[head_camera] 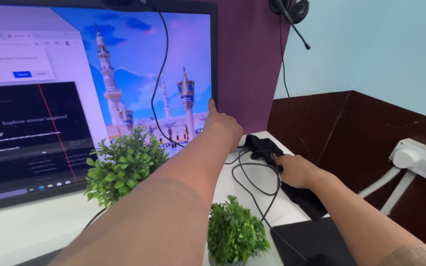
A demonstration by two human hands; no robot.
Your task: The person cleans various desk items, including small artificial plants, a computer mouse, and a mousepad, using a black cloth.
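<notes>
— So where is the left hand?
— Index finger out, tip touching the monitor at its right edge; it holds nothing.
— And the right hand?
— Closed on the black cloth near the desk's right edge, beside black cables. 2 small green plants stand nearer.

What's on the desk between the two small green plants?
Head view: the left forearm crosses above that gap between the larger plant and smaller plant; bare white desk beneath.
</notes>
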